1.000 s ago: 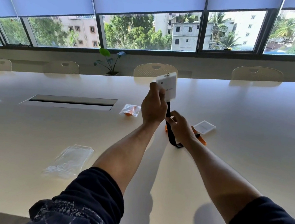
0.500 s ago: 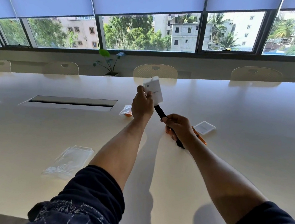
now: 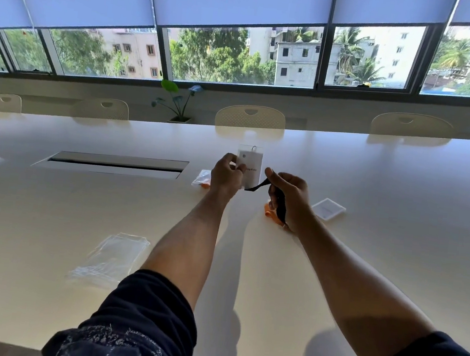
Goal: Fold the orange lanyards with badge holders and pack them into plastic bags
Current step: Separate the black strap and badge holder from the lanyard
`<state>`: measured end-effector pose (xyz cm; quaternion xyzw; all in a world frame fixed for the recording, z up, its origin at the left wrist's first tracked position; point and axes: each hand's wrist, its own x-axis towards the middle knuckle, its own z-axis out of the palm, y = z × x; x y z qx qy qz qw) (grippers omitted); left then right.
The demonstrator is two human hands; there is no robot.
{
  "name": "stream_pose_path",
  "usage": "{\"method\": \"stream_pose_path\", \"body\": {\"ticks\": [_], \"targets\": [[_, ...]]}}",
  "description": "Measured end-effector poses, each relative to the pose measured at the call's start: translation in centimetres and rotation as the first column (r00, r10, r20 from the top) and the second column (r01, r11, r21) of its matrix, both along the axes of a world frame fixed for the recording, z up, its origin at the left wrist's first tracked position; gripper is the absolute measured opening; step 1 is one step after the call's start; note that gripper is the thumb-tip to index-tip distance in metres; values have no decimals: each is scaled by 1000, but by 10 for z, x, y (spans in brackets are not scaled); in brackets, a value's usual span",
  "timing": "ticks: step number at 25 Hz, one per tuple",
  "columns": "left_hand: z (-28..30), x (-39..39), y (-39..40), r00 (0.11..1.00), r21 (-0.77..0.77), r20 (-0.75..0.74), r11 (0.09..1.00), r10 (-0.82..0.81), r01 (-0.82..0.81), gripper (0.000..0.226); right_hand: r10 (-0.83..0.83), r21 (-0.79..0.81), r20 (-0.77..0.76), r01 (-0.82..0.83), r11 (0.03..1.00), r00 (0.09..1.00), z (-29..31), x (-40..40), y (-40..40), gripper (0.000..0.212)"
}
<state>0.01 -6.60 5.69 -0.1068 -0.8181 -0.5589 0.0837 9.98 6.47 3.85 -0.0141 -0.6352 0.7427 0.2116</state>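
I see my left hand (image 3: 226, 174) raised above the table (image 3: 362, 280), its fingers (image 3: 234, 160) curled round the left edge of a clear badge holder (image 3: 250, 166) with a white card inside, which stands upright. A dark strap (image 3: 259, 186) runs from the holder's lower edge, just right of those fingers, across to my right hand (image 3: 289, 201), whose fingers are curled round it; the strap looks black here, in shadow, and a loop of it hangs down past the palm. Just below and left of my right hand's fingers, a bit of orange lanyard (image 3: 271, 213) lies on the table. Right of that hand, apart from it, lies 1 flat white badge card (image 3: 328, 209). Just left of my left hand's fingers sits a small bag with orange inside (image 3: 202, 178). Nearer to me, well left of my left forearm, lies a flat pile of clear plastic bags (image 3: 112, 256).
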Motion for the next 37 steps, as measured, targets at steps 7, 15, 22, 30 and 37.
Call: {"method": "stream_pose_path", "body": {"ticks": [7,15,22,30,37], "targets": [[-13,-7,-16,997,-162,-71,987,4,-15,3,-70,-30,-160,66,997,985,52,0,25,28],[-13,-5,-24,993,-290,38,950,-111,117,13,-171,-96,-169,156,983,971,81,4,61,40],[-17,4,-19,955,-314,132,903,-265,293,23,-190,-165,-210,157,974,959,83,4,63,25],[-16,12,-22,902,-226,273,890,-333,397,20,-305,-57,-102,300,952,947,61,5,73,58],[-12,10,-29,858,-198,372,873,-353,446,27,-386,256,15,370,893,922,32,6,102,57]]}}
